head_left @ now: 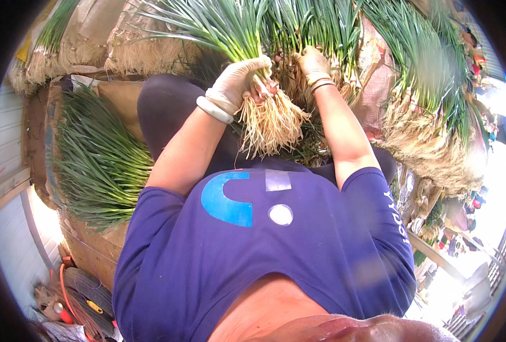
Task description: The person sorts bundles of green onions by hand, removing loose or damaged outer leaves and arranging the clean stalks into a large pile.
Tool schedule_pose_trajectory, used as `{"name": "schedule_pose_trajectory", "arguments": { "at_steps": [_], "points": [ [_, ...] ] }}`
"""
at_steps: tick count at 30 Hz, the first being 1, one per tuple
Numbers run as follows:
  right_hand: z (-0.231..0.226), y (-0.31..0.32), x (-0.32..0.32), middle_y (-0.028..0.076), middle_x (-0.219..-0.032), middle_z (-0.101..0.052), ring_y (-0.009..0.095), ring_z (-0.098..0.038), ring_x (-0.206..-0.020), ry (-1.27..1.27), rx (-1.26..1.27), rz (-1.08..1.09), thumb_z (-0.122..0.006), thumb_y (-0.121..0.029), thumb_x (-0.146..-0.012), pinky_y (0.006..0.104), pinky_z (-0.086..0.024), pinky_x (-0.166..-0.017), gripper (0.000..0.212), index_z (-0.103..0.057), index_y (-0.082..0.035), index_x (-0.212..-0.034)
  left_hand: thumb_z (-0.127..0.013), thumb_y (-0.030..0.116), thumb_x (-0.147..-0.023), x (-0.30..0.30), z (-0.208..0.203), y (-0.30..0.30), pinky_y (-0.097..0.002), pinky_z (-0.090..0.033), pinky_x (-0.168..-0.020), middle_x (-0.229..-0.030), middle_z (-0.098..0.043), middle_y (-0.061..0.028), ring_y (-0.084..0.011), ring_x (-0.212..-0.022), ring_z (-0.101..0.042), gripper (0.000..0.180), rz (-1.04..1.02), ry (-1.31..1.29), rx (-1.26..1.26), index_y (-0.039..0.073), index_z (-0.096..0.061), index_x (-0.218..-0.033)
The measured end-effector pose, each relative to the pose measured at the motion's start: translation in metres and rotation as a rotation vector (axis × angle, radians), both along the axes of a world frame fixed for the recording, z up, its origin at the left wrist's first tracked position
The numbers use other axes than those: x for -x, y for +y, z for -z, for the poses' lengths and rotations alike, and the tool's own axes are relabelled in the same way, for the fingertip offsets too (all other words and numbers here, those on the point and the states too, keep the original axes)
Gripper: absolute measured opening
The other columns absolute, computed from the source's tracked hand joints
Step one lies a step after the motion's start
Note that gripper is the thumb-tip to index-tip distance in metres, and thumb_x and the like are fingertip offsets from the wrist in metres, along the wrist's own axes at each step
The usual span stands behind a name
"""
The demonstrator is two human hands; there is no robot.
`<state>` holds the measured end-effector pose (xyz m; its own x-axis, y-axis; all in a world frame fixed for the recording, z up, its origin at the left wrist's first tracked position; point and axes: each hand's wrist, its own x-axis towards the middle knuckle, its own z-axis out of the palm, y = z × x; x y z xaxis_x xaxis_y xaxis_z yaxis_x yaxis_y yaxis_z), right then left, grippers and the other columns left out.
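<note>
My left hand [237, 82], in a pale thin glove with a white band at the wrist, is closed round a bunch of green onions [267, 117]. Their long green leaves fan up and to the left, and their pale, stringy roots hang down over my lap. Just to the right, my right hand [313, 64], also gloved and with a dark band at the wrist, has its fingers curled at the lower stalks of a second heap of green onions [318, 25]. Leaves partly hide its fingertips.
More green onions [96, 157] lie piled at my left. A large root-edged stack of green onions [424, 74] leans on sacking at the right. Bundles with dry roots [145, 51] line the far side. A black tyre [88, 290] and an orange hose sit at the lower left.
</note>
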<state>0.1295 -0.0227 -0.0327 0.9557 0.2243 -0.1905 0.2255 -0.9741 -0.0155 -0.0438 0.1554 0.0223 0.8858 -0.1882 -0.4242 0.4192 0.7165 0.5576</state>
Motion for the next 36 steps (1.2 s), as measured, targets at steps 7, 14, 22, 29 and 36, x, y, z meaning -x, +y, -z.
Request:
{"name": "schedule_pose_trajectory", "arguments": {
  "at_steps": [7, 14, 22, 29, 36],
  "points": [
    [-0.035, -0.002, 0.076, 0.011, -0.083, -0.064, 0.025, -0.061, -0.073, 0.096, -0.562, -0.145, -0.056, -0.035, -0.088, 0.0353, -0.049, -0.066, 0.027, -0.057, -0.009, -0.086, -0.066, 0.021, -0.079, 0.0, 0.021, -0.012, -0.0289, -0.05, -0.042, -0.069, -0.063, -0.0153, -0.0248, -0.056, -0.064, 0.022, -0.03, 0.107, 0.119, 0.0, -0.06, -0.086],
    [-0.026, -0.036, 0.112, 0.013, -0.076, -0.061, 0.031, -0.061, -0.069, -0.043, -0.559, -0.297, -0.054, -0.03, -0.089, 0.0395, -0.047, -0.061, 0.02, -0.056, -0.01, -0.084, -0.061, 0.022, -0.081, -0.009, 0.031, -0.019, -0.0261, -0.052, -0.047, -0.095, -0.065, -0.0155, -0.0248, -0.069, -0.064, 0.037, 0.06, -0.059, 0.224, -0.004, -0.059, -0.108],
    [-0.051, 0.004, 0.07, 0.01, -0.114, -0.057, 0.02, -0.055, -0.103, 0.291, -0.892, -0.325, -0.055, -0.035, -0.09, 0.0357, -0.044, -0.087, 0.043, -0.048, -0.009, -0.123, -0.061, 0.021, -0.081, -0.003, 0.031, -0.013, -0.0337, -0.056, -0.071, -0.094, -0.065, -0.0157, -0.0225, -0.073, -0.065, 0.037, 0.155, -0.082, 0.148, -0.005, -0.058, -0.108],
    [-0.026, -0.033, 0.092, 0.007, -0.075, -0.065, 0.016, -0.058, -0.07, 0.486, -0.87, -0.239, -0.056, -0.025, -0.09, 0.0307, -0.045, -0.068, 0.022, -0.062, -0.004, -0.089, -0.06, 0.016, -0.082, 0.002, 0.024, -0.007, -0.0405, -0.053, -0.082, -0.099, -0.062, -0.0185, -0.0245, -0.091, -0.062, 0.036, 0.038, -0.109, 0.232, -0.008, -0.057, -0.108],
    [-0.032, -0.038, 0.042, 0.012, -0.099, -0.064, 0.023, -0.06, -0.092, 0.13, -0.321, -0.225, -0.052, -0.02, -0.09, 0.0359, -0.046, -0.092, 0.024, -0.059, -0.006, -0.107, -0.063, 0.026, -0.078, 0.01, -0.018, -0.001, -0.0325, -0.046, -0.054, -0.086, -0.057, -0.0138, -0.0222, -0.064, -0.055, 0.045, -0.052, -0.273, 0.142, -0.008, -0.055, -0.107]
  ]
}}
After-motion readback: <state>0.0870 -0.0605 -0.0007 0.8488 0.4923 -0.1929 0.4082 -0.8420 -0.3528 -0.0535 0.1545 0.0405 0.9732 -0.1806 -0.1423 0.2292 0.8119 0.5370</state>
